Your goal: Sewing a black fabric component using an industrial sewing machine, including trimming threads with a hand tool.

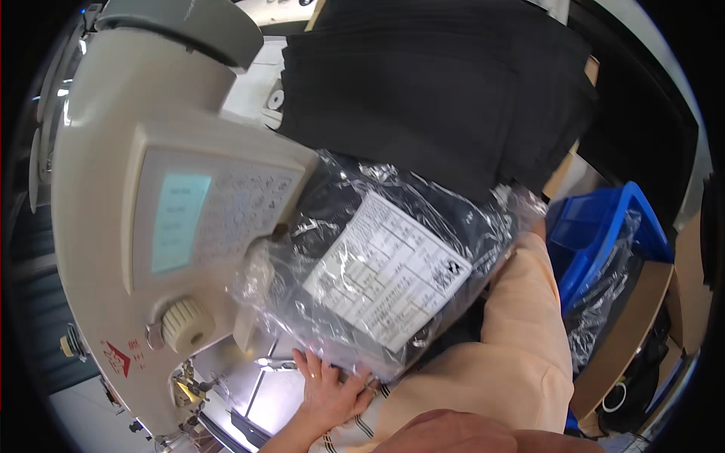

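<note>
Head view: resting the spread, uncurled left grip (334, 386) against the near edge of a clear plastic bag (445, 215) with a white paper label (387, 272); having the right grip (538, 228), mostly hidden, at the bag's far right corner, being unable to tell whether clenched; seeing the bag beside a beige sewing machine (98, 189) and stacked black fabric (400, 90).

white printed label (389, 272): plastic bag (461, 215) | red emblem (117, 359): sewing machine (98, 226)
</note>
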The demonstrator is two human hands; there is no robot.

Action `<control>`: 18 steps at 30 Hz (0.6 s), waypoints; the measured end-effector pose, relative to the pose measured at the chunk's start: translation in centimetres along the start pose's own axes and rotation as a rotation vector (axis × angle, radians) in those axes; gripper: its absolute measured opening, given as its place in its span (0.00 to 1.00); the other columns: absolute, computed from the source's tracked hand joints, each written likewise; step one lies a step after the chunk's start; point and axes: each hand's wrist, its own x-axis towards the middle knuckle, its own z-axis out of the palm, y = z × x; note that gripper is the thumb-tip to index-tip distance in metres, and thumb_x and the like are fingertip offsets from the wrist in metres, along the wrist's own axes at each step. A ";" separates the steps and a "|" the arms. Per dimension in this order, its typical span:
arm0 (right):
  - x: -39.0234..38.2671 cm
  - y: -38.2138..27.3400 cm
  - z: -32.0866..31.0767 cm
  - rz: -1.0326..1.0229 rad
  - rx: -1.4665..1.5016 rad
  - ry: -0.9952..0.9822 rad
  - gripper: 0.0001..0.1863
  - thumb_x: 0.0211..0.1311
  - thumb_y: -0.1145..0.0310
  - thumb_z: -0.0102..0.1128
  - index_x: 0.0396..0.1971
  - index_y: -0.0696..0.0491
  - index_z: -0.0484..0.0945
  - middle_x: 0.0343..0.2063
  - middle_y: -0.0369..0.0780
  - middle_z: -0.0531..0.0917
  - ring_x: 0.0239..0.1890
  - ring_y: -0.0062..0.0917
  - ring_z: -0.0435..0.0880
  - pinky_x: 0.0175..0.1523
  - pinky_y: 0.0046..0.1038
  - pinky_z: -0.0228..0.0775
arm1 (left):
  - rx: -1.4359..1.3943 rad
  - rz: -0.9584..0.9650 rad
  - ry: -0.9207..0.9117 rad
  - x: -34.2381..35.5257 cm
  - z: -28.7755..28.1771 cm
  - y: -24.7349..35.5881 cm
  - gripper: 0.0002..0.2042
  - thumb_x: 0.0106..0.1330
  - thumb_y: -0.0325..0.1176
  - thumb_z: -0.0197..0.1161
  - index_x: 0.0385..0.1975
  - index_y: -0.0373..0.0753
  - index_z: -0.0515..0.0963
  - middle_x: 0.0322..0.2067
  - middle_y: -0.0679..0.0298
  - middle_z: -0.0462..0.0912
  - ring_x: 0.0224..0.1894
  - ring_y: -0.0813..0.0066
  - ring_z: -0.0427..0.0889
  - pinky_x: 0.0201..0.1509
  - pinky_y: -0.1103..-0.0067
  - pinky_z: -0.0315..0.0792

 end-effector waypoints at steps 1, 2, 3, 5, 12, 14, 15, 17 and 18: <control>0.5 1.3 1.1 0.039 0.027 -0.004 0.15 0.52 0.61 0.61 0.38 0.53 0.81 0.40 0.48 0.83 0.46 0.43 0.82 0.50 0.39 0.76 | 0.026 -0.056 -0.056 -0.4 0.0 -0.2 0.22 0.49 0.48 0.69 0.46 0.55 0.77 0.57 0.40 0.58 0.62 0.29 0.50 0.58 0.33 0.40; 1.1 2.6 1.9 0.065 0.037 -0.002 0.15 0.52 0.62 0.61 0.38 0.53 0.81 0.40 0.48 0.83 0.46 0.43 0.82 0.50 0.39 0.76 | -0.005 -0.010 -0.058 -0.7 0.2 -0.3 0.21 0.48 0.48 0.70 0.44 0.55 0.78 0.57 0.42 0.58 0.62 0.30 0.50 0.58 0.34 0.40; 1.6 3.8 2.6 0.107 0.065 0.004 0.15 0.52 0.62 0.61 0.38 0.53 0.81 0.40 0.48 0.83 0.45 0.43 0.82 0.50 0.39 0.76 | -0.054 0.044 -0.033 -1.0 0.4 -0.4 0.20 0.47 0.49 0.70 0.42 0.55 0.79 0.57 0.43 0.59 0.62 0.32 0.50 0.58 0.35 0.40; 2.7 5.3 3.5 0.160 0.097 0.007 0.14 0.52 0.62 0.61 0.37 0.53 0.81 0.39 0.48 0.84 0.45 0.43 0.82 0.50 0.40 0.76 | -0.085 -0.003 0.002 -1.4 1.1 -0.5 0.18 0.48 0.49 0.70 0.40 0.55 0.79 0.57 0.44 0.60 0.62 0.33 0.52 0.58 0.36 0.43; 4.5 7.2 4.7 0.322 0.207 0.000 0.13 0.50 0.63 0.62 0.35 0.54 0.82 0.38 0.48 0.84 0.43 0.43 0.83 0.49 0.40 0.76 | -0.203 -0.020 0.143 -1.1 3.2 0.4 0.16 0.44 0.43 0.69 0.35 0.50 0.79 0.59 0.34 0.56 0.64 0.22 0.49 0.57 0.27 0.42; 4.3 7.4 4.8 0.375 0.228 -0.010 0.13 0.50 0.64 0.62 0.34 0.54 0.82 0.37 0.48 0.84 0.43 0.43 0.83 0.49 0.40 0.76 | -0.173 0.009 0.172 -1.1 3.3 0.6 0.15 0.44 0.43 0.68 0.34 0.51 0.78 0.58 0.34 0.57 0.63 0.22 0.50 0.57 0.27 0.41; 4.0 7.4 4.8 0.417 0.237 -0.012 0.13 0.50 0.64 0.63 0.34 0.54 0.82 0.37 0.48 0.84 0.43 0.43 0.83 0.49 0.40 0.76 | -0.157 0.044 0.206 -1.2 3.3 0.6 0.15 0.43 0.43 0.68 0.32 0.52 0.78 0.58 0.35 0.58 0.63 0.22 0.52 0.57 0.27 0.41; 3.8 7.2 4.8 0.477 0.246 -0.012 0.13 0.49 0.64 0.63 0.34 0.54 0.82 0.37 0.48 0.84 0.42 0.43 0.83 0.49 0.40 0.76 | -0.176 0.028 0.195 -1.4 3.5 0.6 0.15 0.43 0.43 0.68 0.32 0.53 0.78 0.58 0.35 0.59 0.63 0.22 0.52 0.57 0.28 0.40; 3.7 7.0 4.7 0.497 0.253 -0.011 0.12 0.49 0.64 0.63 0.33 0.54 0.82 0.36 0.48 0.84 0.42 0.43 0.84 0.49 0.40 0.76 | -0.194 0.004 0.185 -1.6 3.6 0.5 0.15 0.43 0.44 0.69 0.32 0.54 0.78 0.58 0.36 0.60 0.63 0.23 0.53 0.57 0.28 0.40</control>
